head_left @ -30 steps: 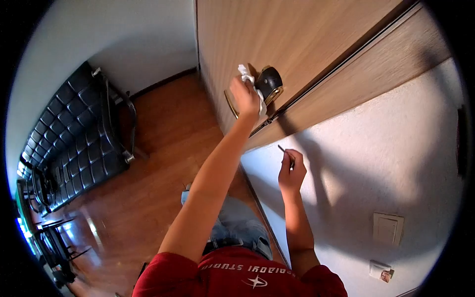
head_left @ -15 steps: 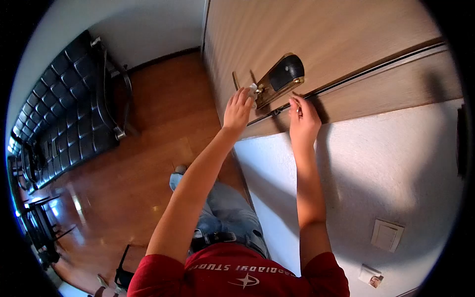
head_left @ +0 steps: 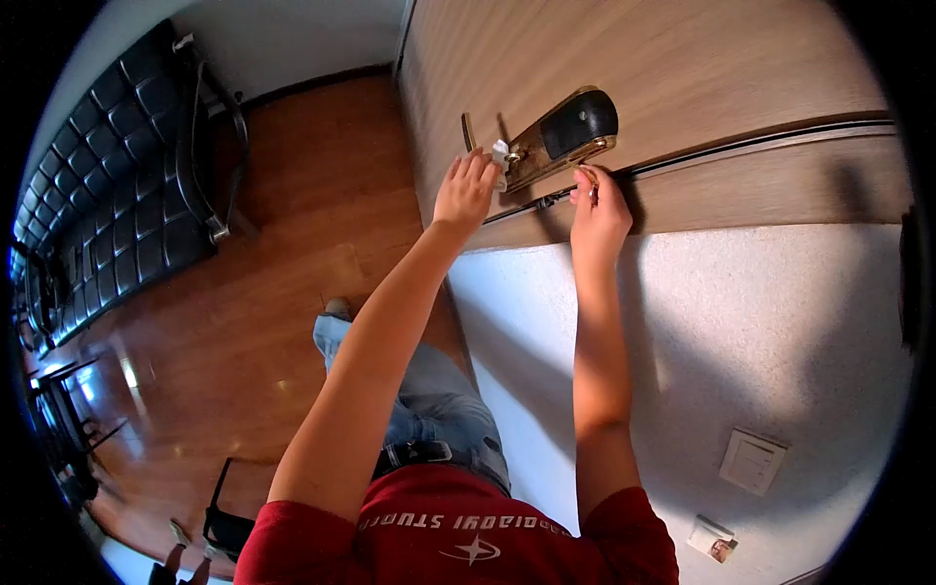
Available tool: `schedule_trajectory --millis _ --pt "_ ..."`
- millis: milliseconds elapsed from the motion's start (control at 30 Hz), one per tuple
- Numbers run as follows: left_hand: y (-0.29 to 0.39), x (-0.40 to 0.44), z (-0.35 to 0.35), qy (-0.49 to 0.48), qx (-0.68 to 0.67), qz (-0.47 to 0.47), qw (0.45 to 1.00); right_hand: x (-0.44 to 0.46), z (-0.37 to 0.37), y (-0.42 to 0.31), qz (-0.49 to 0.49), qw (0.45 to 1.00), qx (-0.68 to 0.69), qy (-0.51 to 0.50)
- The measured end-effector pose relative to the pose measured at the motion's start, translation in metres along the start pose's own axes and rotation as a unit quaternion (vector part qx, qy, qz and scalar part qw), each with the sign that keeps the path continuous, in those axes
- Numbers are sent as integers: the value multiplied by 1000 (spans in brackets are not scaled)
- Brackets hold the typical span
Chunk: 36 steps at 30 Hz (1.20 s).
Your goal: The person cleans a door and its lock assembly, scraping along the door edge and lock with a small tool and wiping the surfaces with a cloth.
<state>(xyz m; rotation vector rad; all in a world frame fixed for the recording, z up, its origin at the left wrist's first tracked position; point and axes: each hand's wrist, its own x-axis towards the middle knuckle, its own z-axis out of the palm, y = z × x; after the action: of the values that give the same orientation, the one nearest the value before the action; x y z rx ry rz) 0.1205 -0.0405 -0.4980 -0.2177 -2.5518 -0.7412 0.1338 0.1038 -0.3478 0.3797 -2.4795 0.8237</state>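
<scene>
So our left hand [head_left: 465, 190] had its fingers bent and lying close side by side over a crumpled white tissue [head_left: 501, 161], right by the inner end of the lever [head_left: 467, 133]; our thumb was hidden, so we couldn't tell if we were really gripping the tissue or just pressing on it. Our right hand [head_left: 600, 210] had thumb and fingertips pinched together on a slim piece [head_left: 594, 192], too small to make out, up at the lower edge of the lock [head_left: 580, 127]. Couldn't say for sure if it was touching. The lock was a brassy plate with a black panel, set on the wood door [head_left: 682, 58], and just below it a latch [head_left: 543, 203] sat on the door's edge. Past our right arm came the pale wall [head_left: 682, 302] with a switch [head_left: 753, 460] and a little card [head_left: 713, 539]. Off to our left, a black padded sofa [head_left: 127, 175] stood on the wood floor [head_left: 302, 185], and down in the bottom corner were another person's legs [head_left: 174, 559] near a black chair [head_left: 229, 529].
</scene>
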Motion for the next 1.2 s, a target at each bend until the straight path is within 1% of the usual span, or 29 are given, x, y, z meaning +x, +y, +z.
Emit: schedule_trajectory --millis 67,100,167,267,333,400,467,500,533,567,600,633,733,800,967,1033,1100,1133,1200 --pt "0 0 0 -1 0 2 1000 -1 2 7 -39 998 -43 1" --pt "-1 0 0 3 -4 9 1000 -1 2 8 -38 998 -43 1" --pt "0 -1 1 5 -11 18 1000 -3 2 9 -79 994 -70 -8" --pt "1 0 0 8 -5 4 1000 -4 5 9 -49 998 -41 18" --pt "1 0 -2 -5 2 7 1000 -4 6 11 -49 998 -39 23" --pt "1 1 -2 5 10 6 1000 -6 9 14 -46 998 -36 28" --pt "1 0 0 13 15 6 1000 -8 11 19 -91 993 -71 19" --pt "1 0 -3 -6 8 8 1000 -8 8 18 -146 984 -97 31" --pt "2 0 -5 -24 0 10 1000 -8 7 17 -144 984 -98 33" --pt "2 0 -3 -24 0 12 1000 -8 7 15 -108 992 -61 36" --pt "2 1 -1 -3 11 11 1000 -8 7 14 -71 996 -24 41" --pt "1 1 0 18 23 11 1000 -8 6 15 -71 996 -23 42" --pt "1 1 0 19 29 15 999 -8 6 15 -68 997 -14 33" --pt "2 1 0 16 28 8 999 -8 7 17 -78 996 -51 -15" --pt "-1 2 2 20 32 16 999 -10 7 16 -78 997 -9 22" --pt "0 2 1 15 13 10 1000 -10 8 17 -80 996 3 31" --pt "1 1 0 9 19 6 1000 -8 8 19 -111 991 -72 2" --pt "1 2 0 3 26 2 1000 -8 6 17 -111 991 -72 3" --pt "2 1 0 8 33 5 999 -8 5 12 -62 997 -14 31"
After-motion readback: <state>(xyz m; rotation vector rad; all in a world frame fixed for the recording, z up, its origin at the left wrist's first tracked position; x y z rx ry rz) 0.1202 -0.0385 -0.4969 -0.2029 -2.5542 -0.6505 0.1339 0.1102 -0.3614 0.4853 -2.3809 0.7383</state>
